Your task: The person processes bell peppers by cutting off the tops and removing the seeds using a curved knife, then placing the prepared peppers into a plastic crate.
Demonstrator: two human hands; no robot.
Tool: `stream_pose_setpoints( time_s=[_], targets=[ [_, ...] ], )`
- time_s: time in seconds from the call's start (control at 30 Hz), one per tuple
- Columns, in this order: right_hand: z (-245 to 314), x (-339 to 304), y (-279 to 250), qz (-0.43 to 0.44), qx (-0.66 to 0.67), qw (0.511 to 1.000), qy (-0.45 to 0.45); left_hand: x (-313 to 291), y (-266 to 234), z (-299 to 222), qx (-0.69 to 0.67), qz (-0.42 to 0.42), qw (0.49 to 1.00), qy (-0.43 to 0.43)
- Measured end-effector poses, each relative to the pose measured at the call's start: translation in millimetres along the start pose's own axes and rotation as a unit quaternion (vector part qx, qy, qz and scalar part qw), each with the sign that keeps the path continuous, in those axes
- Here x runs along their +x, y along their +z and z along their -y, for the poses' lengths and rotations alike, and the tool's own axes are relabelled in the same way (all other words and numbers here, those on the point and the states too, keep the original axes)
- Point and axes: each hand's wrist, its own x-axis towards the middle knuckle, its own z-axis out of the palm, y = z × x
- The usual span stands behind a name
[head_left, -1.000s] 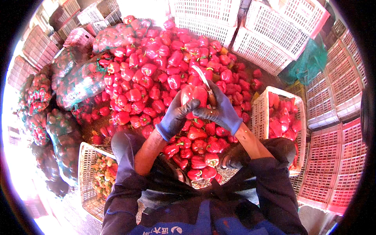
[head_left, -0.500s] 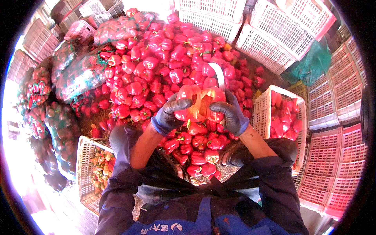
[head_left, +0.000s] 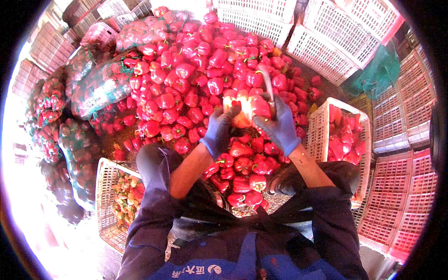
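Both hands wear gloves with dark palms and blue cuffs. Between them is a red bell pepper, cut open with its pale orange inside showing. My left hand is closed on its left side. My right hand grips the right side, and a curved-blade knife sticks up and away from that same hand; its handle is hidden in the fingers. Below and beyond the hands lies a large heap of whole red bell peppers, some of it between my feet.
A white crate by my left knee holds yellowish-green pepper scraps. At my right knee, another crate contains red pepper pieces. Filled net sacks lie at the left. Stacked crates and green netting stand around the right side.
The pepper and both hands have shifted slightly right in the picture. The opened pepper has turned, and the knife now leans more to the left at its tip.
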Motion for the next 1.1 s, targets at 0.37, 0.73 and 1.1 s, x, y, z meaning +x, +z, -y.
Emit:
stream_pose_setpoints(
  time_s=[0.37,0.73,1.1],
  targets=[
    [17.8,3.7,-19.0,0.127,0.198,0.946,0.224,22.2,-16.9,-31.1,0.027,-0.084,0.981,0.174],
    [0.0,11.8,-20.4,-0.002,0.223,0.923,0.313,0.6,-6.0,-14.2,0.184,-0.051,0.948,0.254],
    [-4.9,-6.5,14.7,-0.020,0.152,0.973,0.172,-22.9,12.5,-24.4,0.189,0.078,0.950,0.235]
  ],
)
